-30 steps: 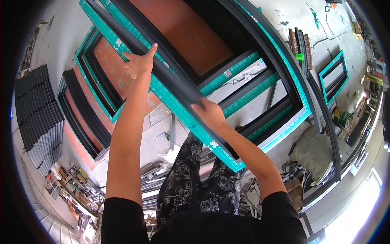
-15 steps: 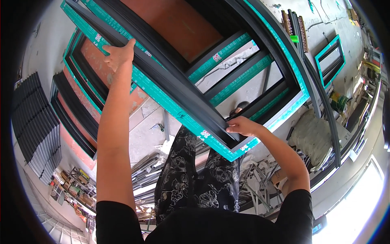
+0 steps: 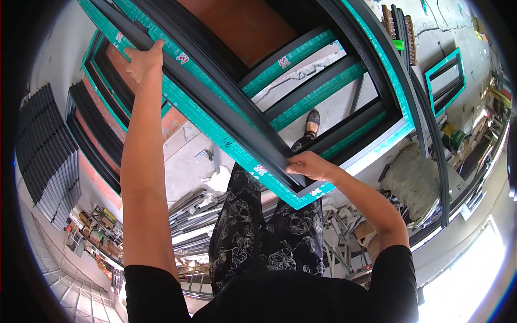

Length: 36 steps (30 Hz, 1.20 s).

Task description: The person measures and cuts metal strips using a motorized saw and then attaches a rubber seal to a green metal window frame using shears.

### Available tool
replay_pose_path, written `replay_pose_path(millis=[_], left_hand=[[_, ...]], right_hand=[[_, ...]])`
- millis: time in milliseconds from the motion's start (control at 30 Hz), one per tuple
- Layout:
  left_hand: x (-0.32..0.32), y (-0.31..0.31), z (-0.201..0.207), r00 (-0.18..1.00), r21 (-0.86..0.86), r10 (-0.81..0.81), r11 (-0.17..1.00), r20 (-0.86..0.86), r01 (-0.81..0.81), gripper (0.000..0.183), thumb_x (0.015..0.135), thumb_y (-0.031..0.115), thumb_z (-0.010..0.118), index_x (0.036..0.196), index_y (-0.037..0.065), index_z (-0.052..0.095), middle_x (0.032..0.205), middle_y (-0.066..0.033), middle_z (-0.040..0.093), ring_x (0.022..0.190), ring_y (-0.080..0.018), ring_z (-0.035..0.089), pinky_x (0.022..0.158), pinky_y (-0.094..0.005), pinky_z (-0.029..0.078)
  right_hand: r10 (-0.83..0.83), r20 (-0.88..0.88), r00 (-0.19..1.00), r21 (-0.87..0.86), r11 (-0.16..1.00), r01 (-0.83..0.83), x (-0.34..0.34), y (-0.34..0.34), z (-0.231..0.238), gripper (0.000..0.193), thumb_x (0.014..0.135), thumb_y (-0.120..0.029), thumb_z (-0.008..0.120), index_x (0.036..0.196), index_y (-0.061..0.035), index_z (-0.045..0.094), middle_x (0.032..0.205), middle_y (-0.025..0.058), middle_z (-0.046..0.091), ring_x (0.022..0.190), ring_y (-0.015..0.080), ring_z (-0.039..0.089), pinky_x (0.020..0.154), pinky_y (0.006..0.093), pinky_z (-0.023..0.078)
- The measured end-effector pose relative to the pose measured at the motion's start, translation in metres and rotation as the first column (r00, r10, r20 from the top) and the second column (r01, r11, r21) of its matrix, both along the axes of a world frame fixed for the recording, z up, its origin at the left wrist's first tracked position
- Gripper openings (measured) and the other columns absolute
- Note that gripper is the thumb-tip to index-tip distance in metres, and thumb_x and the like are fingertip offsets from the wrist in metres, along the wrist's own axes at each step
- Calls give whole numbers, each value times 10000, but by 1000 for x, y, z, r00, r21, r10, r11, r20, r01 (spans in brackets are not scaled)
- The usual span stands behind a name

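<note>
A large dark window frame [image 3: 218, 139], its faces covered in green printed film, slants in front of me from upper left to lower centre. My left hand [image 3: 144, 60] is closed over its near long bar, toward the upper left, fingertips partly hidden behind the bar. Close to the near corner, my right hand [image 3: 311, 166] is closed with thumb and fingers on the black inner edge of the same bar. Dark crossbars [image 3: 318, 99] span the frame's inside. Through one opening, my shoe [image 3: 313, 119] shows on the floor.
More green-filmed frames [image 3: 107, 86] lean over reddish boards at the left, beside stacked black profiles [image 3: 46, 145]. Metal offcuts [image 3: 196, 215] lie around my legs. At right are a small green frame [image 3: 445, 81], long dark strips [image 3: 436, 145] and a grey covered bundle [image 3: 412, 183].
The window frame has shifted slightly left and up in view, both hands moving with it and keeping their grip. My shoe now shows more fully through the opening.
</note>
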<state>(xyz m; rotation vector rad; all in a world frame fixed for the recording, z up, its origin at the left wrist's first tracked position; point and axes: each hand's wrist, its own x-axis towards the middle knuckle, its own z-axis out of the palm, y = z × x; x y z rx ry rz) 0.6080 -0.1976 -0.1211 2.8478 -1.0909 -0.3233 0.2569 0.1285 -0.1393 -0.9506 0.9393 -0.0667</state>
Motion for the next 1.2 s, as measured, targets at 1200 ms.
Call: replay_pose_path(millis=[1200], left_hand=[[-12, -3, 8, 999, -3, -42, 999, -28, 42, 1072, 743, 461, 791, 1532, 70, 179, 1404, -308, 330, 1120, -424, 585, 910, -472, 549]], right_hand=[[-10, -87, 996, -4, 1000, 10, -10, 6, 4, 439, 880, -374, 701, 1108, 0, 676, 911, 186, 682, 855, 249, 652, 777, 359, 488]])
